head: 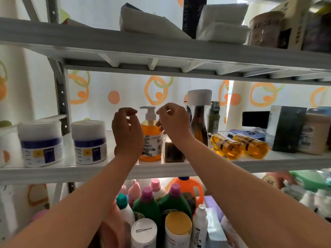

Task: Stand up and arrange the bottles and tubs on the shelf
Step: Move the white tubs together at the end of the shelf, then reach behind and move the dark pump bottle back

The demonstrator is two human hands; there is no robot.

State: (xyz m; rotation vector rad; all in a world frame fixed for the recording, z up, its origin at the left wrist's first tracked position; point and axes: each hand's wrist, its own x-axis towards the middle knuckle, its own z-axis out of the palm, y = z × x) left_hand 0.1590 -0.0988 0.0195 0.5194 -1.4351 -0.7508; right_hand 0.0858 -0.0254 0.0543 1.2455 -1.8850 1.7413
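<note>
1. Head view: both hands flank the upright orange pump-top soap bottle (150, 138) on the white middle shelf (100, 169), nozzle pointing left, long axis vertical.
2. Left hand (127, 133) and right hand (174, 120): fingers loosely curled, gripping nothing, probably just steadying it.
3. Two amber glass bottles (238, 144) lie flat, caps pointing left, unsorted.

bare shelf (109, 140) between tub (90, 142) and pump bottle (150, 138), two toppled bottles (239, 145) blocking right

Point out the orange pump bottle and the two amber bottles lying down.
orange pump bottle (150, 133), head view, orange shoulder.
nearer lying amber bottle (226, 146), head view, its side.
farther lying amber bottle (254, 145), head view, its side.
</note>
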